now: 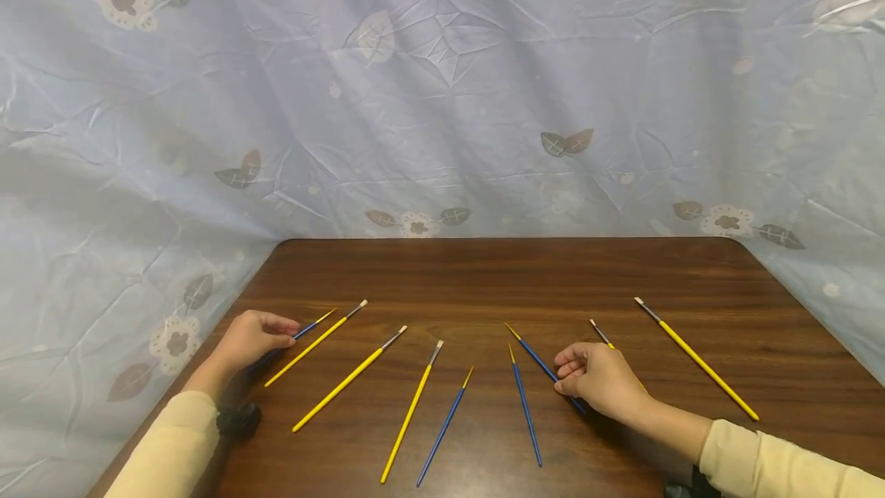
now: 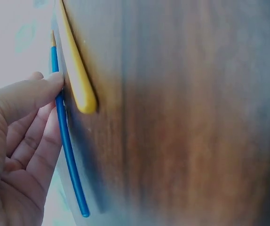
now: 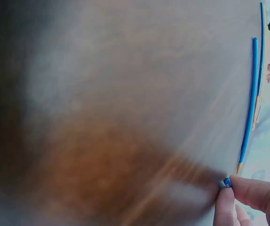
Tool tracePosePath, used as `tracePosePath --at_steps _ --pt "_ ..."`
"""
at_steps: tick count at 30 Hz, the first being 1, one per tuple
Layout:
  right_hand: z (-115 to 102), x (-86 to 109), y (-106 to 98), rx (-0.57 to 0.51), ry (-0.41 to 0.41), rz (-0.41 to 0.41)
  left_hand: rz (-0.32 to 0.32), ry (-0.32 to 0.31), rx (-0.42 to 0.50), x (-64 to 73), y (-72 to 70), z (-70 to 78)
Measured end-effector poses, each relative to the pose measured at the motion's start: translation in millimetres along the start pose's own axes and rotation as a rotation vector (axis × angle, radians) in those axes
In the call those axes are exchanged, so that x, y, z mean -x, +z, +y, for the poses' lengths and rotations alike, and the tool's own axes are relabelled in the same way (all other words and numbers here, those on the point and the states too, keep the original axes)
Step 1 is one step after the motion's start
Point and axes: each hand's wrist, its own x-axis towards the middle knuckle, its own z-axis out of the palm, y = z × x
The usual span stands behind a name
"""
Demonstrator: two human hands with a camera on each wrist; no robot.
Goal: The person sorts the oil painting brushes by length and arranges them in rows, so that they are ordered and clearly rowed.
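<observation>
At the table's left side my left hand (image 1: 252, 338) pinches a blue paintbrush (image 2: 69, 146) between thumb and fingers, its tan tip angled away from me. A yellow paintbrush (image 1: 306, 351) lies just to the right of that hand. On the right, my right hand (image 1: 601, 379) pinches another blue paintbrush (image 1: 535, 354) by its handle, and the blue end (image 3: 227, 182) shows between thumb and finger in the right wrist view. Behind this hand, a yellow-handled paintbrush (image 1: 601, 335) is partly hidden. To the left of the hand lies a blue paintbrush (image 1: 525, 410).
Across the middle of the brown wooden table (image 1: 484, 275) lie two yellow paintbrushes and a blue paintbrush (image 1: 441, 436). A yellow paintbrush (image 1: 705, 366) lies at the far right. A floral curtain (image 1: 442, 114) hangs behind and beside the table.
</observation>
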Motion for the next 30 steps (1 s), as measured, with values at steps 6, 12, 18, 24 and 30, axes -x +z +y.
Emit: tracePosePath --at_steps 6,12,18,24,30 --pt "-3 -1.2 -1 -0.046 0.019 -0.018 -0.001 0.036 0.054 0.0 0.8 1.1" --pt "-4 -1.8 -4 -0.067 0.062 -0.032 -0.014 0.045 0.055 1.4 0.2 3.4" --pt "-1 -4.9 -9 -0.095 0.077 -0.06 -0.023 0.045 0.115 1.9 -3.8 12.0" --pt "-4 -9.7 -15 -0.145 0.085 -0.115 -0.04 0.029 0.216 -5.3 -7.7 25.8" --pt "-10 -15.8 -20 -0.166 0.092 -0.138 -0.08 0.006 0.278 -12.3 -7.2 45.7"
